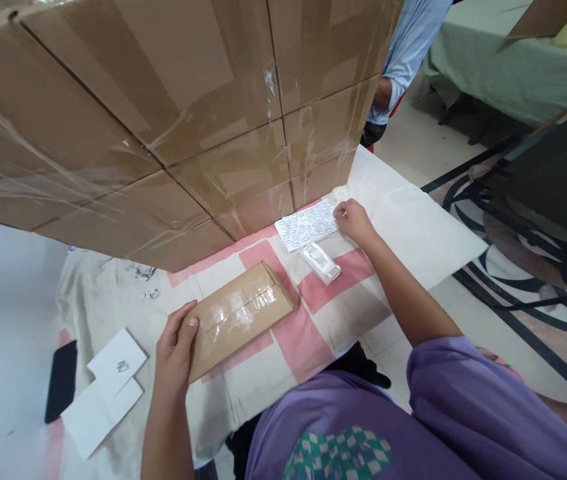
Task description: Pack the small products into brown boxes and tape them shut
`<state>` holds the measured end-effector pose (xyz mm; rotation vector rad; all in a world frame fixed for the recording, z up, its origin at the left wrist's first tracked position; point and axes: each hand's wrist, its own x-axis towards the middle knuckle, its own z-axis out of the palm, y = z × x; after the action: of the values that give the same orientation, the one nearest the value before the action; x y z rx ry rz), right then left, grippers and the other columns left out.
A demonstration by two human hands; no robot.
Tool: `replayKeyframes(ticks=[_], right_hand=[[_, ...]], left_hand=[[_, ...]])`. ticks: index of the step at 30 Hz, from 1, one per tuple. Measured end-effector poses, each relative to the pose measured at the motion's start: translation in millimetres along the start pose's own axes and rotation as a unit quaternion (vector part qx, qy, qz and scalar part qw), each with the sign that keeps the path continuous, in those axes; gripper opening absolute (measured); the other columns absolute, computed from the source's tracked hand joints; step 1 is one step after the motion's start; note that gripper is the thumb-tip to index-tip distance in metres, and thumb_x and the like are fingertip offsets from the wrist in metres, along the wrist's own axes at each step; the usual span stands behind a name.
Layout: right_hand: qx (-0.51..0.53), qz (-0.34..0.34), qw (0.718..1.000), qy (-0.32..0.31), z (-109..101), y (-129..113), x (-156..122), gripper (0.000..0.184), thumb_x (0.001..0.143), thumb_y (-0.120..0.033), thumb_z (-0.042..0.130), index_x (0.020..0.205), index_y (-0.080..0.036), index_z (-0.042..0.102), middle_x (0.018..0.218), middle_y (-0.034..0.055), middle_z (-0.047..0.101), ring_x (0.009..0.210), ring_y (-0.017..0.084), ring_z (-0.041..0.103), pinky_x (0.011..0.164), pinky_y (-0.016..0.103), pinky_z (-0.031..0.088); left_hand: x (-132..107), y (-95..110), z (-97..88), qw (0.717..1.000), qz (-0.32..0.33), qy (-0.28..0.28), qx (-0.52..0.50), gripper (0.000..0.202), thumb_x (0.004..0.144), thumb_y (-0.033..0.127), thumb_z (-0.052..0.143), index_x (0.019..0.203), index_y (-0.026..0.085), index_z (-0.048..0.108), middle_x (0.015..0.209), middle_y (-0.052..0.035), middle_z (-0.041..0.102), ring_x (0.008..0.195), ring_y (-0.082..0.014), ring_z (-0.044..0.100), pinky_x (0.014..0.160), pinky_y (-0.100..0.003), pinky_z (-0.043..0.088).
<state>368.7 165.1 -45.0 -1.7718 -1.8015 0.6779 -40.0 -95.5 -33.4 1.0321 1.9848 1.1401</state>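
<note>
A flat brown cardboard parcel (240, 313), sealed with clear tape, lies on the pink-and-white cloth (313, 333). My left hand (176, 347) grips its near left end, thumb on top. My right hand (354, 219) reaches to the far right and pinches at the edge of a white sheet of printed stickers (308, 224). A white tape dispenser (321, 263) lies between the parcel and that sheet, with neither hand touching it.
A tall wall of taped cardboard boxes (163, 113) stands along the far side. White cards (106, 393) and a black phone (61, 380) lie at the left. Another person's light blue sleeve (408, 53) shows behind the boxes. A dark metal frame (538, 220) stands at right.
</note>
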Motion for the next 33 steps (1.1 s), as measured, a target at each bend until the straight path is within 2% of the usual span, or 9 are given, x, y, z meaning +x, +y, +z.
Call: replayKeyframes(ticks=[5, 9, 12, 16, 22, 25, 29, 31, 33], right_hand=[[0.167, -0.076, 0.983, 0.006, 10, -29, -68, 0.015, 0.099, -0.026, 0.051, 0.098, -0.023, 0.065, 0.097, 0.0065, 0.07, 0.08, 0.021, 0.062, 0.076, 0.035, 0.053], [0.264, -0.126, 0.955, -0.043, 59, -57, -138, 0.017, 0.1, -0.032, 0.054, 0.094, -0.022, 0.067, 0.083, 0.0017, 0.069, 0.074, 0.018, 0.064, 0.071, 0.03, 0.051], [0.335, -0.124, 0.934, -0.009, 95, -64, -169, 0.015, 0.1, -0.026, 0.054, 0.093, -0.02, 0.066, 0.086, 0.0031, 0.069, 0.078, 0.017, 0.064, 0.074, 0.03, 0.049], [0.376, -0.122, 0.919, -0.006, 116, -62, -176, 0.016, 0.101, -0.023, 0.051, 0.093, -0.02, 0.065, 0.087, 0.0044, 0.067, 0.079, 0.018, 0.063, 0.074, 0.031, 0.048], [0.416, -0.204, 0.879, -0.111, 106, -49, -165, 0.011, 0.095, -0.021, 0.06, 0.088, -0.02, 0.069, 0.095, 0.0058, 0.069, 0.087, 0.018, 0.068, 0.078, 0.031, 0.052], [0.422, -0.18, 0.877, -0.143, 103, -42, -174, 0.009, 0.093, -0.017, 0.062, 0.087, -0.02, 0.069, 0.094, 0.0053, 0.07, 0.086, 0.018, 0.067, 0.077, 0.03, 0.051], [0.429, -0.123, 0.887, -0.118, 105, -40, -191, 0.013, 0.092, -0.016, 0.061, 0.08, -0.019, 0.065, 0.082, 0.0023, 0.065, 0.073, 0.015, 0.061, 0.067, 0.028, 0.048], [0.434, -0.119, 0.886, -0.111, 102, -39, -195, 0.008, 0.09, -0.015, 0.062, 0.094, -0.019, 0.067, 0.096, 0.0053, 0.068, 0.079, 0.016, 0.063, 0.071, 0.029, 0.051], [0.425, -0.167, 0.878, -0.143, 96, -37, -194, 0.047, 0.085, -0.016, 0.068, 0.131, -0.021, 0.061, 0.135, 0.0134, 0.06, 0.113, 0.024, 0.064, 0.094, 0.039, 0.054]], left_hand=[[1, -1, -1.8, 1.0, 0.0, 0.009, -0.001, 0.049, 0.083, 0.06, 0.071, 0.121, 0.029, 0.071, 0.135, -0.0013, 0.063, 0.131, -0.0281, 0.053, 0.115, -0.039, 0.038], [3, 2, -3.7, 0.999, -0.036, 0.021, -0.005, 0.056, 0.078, 0.062, 0.075, 0.121, 0.027, 0.071, 0.132, -0.0019, 0.065, 0.126, -0.0278, 0.056, 0.111, -0.037, 0.041], [5, 8, -3.9, 0.999, -0.037, 0.032, 0.001, 0.058, 0.074, 0.063, 0.077, 0.119, 0.026, 0.072, 0.13, -0.0018, 0.065, 0.122, -0.0266, 0.056, 0.106, -0.035, 0.043], [5, 10, -4.1, 0.999, -0.022, 0.04, 0.009, 0.056, 0.075, 0.06, 0.077, 0.118, 0.025, 0.072, 0.127, -0.002, 0.066, 0.117, -0.0247, 0.057, 0.102, -0.033, 0.044], [7, 6, -6.4, 0.998, -0.011, 0.051, -0.019, 0.051, 0.074, 0.053, 0.08, 0.115, 0.025, 0.072, 0.125, -0.0011, 0.066, 0.114, -0.0224, 0.058, 0.102, -0.03, 0.043], [12, 7, -7.1, 0.999, -0.015, 0.049, -0.02, 0.051, 0.072, 0.053, 0.081, 0.114, 0.025, 0.073, 0.123, -0.0008, 0.066, 0.112, -0.0217, 0.058, 0.1, -0.03, 0.043], [15, 11, -6.9, 0.999, -0.001, 0.049, 0.005, 0.052, 0.07, 0.054, 0.08, 0.112, 0.024, 0.072, 0.122, -0.0014, 0.067, 0.114, -0.023, 0.057, 0.101, -0.031, 0.042], [15, 11, -6.9, 0.999, -0.003, 0.047, 0.007, 0.053, 0.07, 0.056, 0.079, 0.113, 0.024, 0.072, 0.123, -0.002, 0.066, 0.114, -0.0234, 0.057, 0.099, -0.031, 0.043], [15, 10, -8.0, 0.999, -0.013, 0.041, 0.005, 0.056, 0.07, 0.058, 0.079, 0.114, 0.024, 0.071, 0.124, -0.0024, 0.066, 0.112, -0.0231, 0.058, 0.095, -0.031, 0.045]])
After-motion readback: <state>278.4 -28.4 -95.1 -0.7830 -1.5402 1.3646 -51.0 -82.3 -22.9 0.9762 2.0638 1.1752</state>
